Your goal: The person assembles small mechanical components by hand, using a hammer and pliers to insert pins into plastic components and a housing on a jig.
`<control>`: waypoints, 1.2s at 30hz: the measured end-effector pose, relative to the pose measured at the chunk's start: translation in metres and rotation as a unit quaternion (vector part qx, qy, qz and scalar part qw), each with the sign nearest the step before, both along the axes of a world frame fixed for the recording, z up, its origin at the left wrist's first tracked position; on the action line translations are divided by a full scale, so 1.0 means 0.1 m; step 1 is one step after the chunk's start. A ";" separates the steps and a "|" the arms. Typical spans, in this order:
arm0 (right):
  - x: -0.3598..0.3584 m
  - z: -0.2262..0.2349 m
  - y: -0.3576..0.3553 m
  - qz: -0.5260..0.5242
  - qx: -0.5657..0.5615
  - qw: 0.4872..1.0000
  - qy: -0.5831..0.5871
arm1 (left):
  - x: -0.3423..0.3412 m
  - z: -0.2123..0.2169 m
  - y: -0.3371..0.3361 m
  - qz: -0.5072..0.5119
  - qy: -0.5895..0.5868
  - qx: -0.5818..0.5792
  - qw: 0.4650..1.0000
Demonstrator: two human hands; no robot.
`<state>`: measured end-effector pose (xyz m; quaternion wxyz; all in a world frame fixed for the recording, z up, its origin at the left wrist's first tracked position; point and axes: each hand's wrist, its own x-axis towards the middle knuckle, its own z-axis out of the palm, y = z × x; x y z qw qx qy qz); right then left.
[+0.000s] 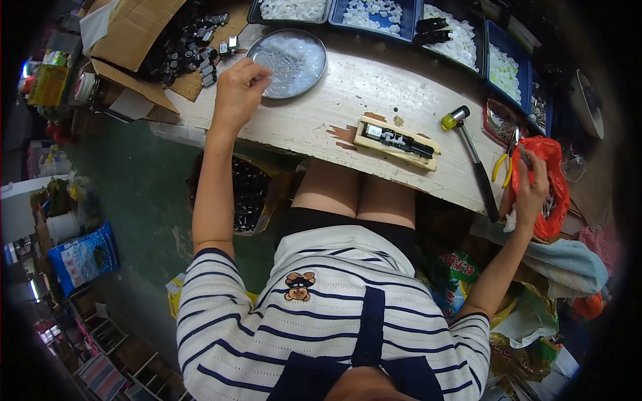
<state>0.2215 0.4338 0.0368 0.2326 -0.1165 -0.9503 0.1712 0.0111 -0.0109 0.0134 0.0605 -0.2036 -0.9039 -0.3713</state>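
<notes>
My left hand (239, 92) is at the left rim of a round metal plate (324, 65), its fingertips pinched together over small thin pieces; what they hold, if anything, is too small to make out. A whitish, translucent heap (301, 57) lies in the same plate. At the red plastic bag (552, 160) on the right, my right hand (531, 190) has its fingers curled, with a small greyish piece seemingly at the tips. Between my hands, a black part with white and metal pieces (399, 142) rests in a pale wooden fixture (365, 141) near the table edge.
A hammer (476, 160) with a yellow head and yellow-handled pliers (505, 160) lie beside the red bag. Trays of white pieces (378, 17) line the back. Black parts (190, 50) pile in a cardboard box at left. Another box of parts (251, 194) stands below the table (294, 127).
</notes>
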 end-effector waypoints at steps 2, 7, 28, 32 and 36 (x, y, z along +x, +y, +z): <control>-0.13 -0.03 -0.30 0.040 -0.008 0.999 -0.007 | 0.07 0.02 0.04 0.002 -0.005 0.027 1.000; -0.47 -0.06 -1.17 0.220 -0.076 0.972 0.021 | 0.36 0.05 0.50 -0.127 -0.139 0.321 0.928; -0.54 -0.05 -1.34 0.336 -0.102 0.936 -0.004 | 0.72 -0.04 1.17 -0.307 -0.025 0.240 0.920; -0.51 -0.06 -1.29 0.332 -0.123 0.935 -0.004 | 0.76 -0.06 1.23 -0.311 -0.025 0.240 0.919; -0.44 -0.14 -1.10 0.284 -0.117 0.951 -0.032 | 0.73 -0.15 1.25 -0.250 0.015 0.226 0.941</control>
